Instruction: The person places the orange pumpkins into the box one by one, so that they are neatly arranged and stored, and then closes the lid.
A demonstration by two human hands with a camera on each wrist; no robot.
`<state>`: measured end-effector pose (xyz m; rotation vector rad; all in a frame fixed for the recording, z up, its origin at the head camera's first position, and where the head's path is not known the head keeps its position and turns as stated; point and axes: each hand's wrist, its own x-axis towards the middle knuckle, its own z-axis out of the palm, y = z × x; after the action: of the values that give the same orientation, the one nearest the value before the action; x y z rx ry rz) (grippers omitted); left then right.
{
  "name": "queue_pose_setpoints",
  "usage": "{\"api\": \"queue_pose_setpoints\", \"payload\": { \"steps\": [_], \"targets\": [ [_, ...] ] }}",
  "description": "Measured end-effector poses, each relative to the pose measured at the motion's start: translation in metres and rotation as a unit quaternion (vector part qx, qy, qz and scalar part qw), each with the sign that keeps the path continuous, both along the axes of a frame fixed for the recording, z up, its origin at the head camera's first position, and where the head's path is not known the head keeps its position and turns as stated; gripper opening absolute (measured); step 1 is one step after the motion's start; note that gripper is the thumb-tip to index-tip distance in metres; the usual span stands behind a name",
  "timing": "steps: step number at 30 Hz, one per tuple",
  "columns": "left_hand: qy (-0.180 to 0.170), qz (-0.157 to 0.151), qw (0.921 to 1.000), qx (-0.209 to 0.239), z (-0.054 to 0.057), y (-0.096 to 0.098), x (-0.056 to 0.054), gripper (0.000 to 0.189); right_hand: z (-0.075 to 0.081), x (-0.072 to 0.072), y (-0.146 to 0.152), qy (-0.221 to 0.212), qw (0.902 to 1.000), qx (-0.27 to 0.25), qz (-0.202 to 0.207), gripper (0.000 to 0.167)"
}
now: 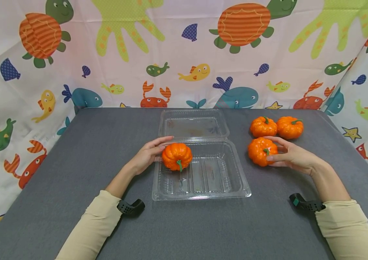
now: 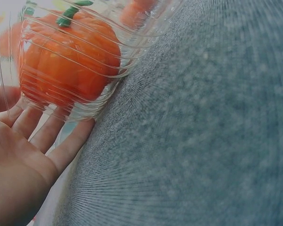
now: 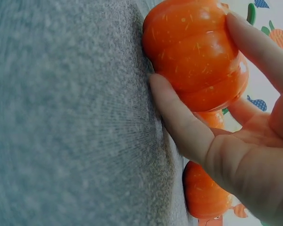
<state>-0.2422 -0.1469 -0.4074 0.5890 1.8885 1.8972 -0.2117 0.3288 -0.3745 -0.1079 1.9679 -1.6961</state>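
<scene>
A small orange toy pumpkin (image 1: 176, 156) with a green stem sits at the left end of the clear plastic clamshell box (image 1: 203, 194). My left hand (image 1: 149, 153) rests against the left side of that box, its fairly straight fingers (image 2: 49, 129) touching the ribbed outer wall beside the pumpkin. To the right of the box, my right hand (image 1: 292, 155) grips another toy pumpkin (image 1: 259, 151), the thumb near its stem and fingers round its far side. In the right wrist view this pumpkin (image 3: 193, 52) is close over the grey tabletop, between thumb and fingers.
Behind the right hand stand two more pumpkins, one on the left (image 1: 263, 127) and one on the right (image 1: 290, 128). The box's lid (image 1: 193, 124) lies folded back, away from me. A curtain (image 1: 184, 54) printed with sea animals borders the grey table (image 1: 203, 231).
</scene>
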Motion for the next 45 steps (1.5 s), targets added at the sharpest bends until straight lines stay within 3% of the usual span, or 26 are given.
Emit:
{"api": "queue_pose_setpoints", "payload": {
  "steps": [9,19,25,45],
  "targets": [
    [0.003,0.000,1.0000,-0.001,0.001,-0.001,0.000,0.046,0.000,-0.001,0.000,0.003,0.9998,-0.021,0.006,0.062],
    [0.002,-0.001,1.0000,0.001,0.001,-0.002,-0.001,0.046,0.005,-0.001,-0.004,0.002,0.9977,-0.031,-0.061,0.068],
    [-0.002,-0.005,1.0000,0.006,-0.001,-0.002,-0.001,0.046,0.014,0.002,-0.012,0.033,0.9958,-0.040,-0.075,0.071],
    [0.000,0.001,1.0000,-0.001,0.000,0.000,0.001,0.046,0.039,0.015,-0.055,0.128,0.9852,-0.101,-0.053,0.068]
  ]
}}
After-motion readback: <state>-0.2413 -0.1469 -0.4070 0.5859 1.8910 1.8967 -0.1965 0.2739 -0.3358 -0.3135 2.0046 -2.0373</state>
